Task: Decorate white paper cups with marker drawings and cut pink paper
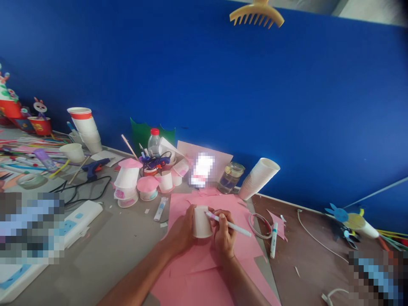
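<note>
My left hand [181,231] is wrapped round a white paper cup [201,222] that stands upside down on a pink sheet of paper [207,272]. My right hand [225,236] pinches a white marker pen [229,225], with its tip touching the cup's side near the top. Both hands rest over the pink sheet at the middle of the table.
Beside the sheet lie a second marker [273,240], a tape ring [259,225] and a glue tube [160,208]. Behind stand pink-roofed cup houses [127,182], a cup stack lying on its side [258,178], a glass jar [230,177], a water bottle [154,142] and a glue gun [94,166]. A power strip [79,216] lies left.
</note>
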The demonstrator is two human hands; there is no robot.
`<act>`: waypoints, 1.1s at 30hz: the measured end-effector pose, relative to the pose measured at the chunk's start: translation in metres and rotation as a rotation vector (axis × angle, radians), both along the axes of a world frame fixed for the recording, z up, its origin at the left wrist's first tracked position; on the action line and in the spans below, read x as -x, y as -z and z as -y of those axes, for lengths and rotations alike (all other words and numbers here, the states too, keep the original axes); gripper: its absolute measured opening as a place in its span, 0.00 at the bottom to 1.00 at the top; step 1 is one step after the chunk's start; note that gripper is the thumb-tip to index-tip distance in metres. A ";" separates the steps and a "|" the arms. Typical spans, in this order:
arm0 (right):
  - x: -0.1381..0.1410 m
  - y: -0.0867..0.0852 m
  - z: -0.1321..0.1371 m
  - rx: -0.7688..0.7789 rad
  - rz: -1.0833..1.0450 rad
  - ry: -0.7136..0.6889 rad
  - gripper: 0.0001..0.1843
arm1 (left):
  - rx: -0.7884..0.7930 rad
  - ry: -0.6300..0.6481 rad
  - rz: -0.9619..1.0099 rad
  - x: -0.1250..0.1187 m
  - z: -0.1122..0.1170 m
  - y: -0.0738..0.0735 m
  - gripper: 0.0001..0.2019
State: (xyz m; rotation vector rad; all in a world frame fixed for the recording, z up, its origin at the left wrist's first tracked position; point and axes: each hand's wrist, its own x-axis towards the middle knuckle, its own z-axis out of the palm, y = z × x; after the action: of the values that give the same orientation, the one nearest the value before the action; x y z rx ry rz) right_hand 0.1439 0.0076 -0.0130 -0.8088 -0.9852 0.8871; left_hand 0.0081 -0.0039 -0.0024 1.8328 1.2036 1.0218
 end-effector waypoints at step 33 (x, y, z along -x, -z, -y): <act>0.000 -0.006 -0.008 0.146 -0.119 0.077 0.15 | -0.064 -0.011 -0.076 0.002 -0.001 0.006 0.29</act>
State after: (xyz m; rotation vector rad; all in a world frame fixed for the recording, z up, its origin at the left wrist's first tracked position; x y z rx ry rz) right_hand 0.1435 0.0161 -0.0071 -0.9012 -0.7864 0.9375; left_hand 0.0057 -0.0031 -0.0086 1.9321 1.2392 1.0159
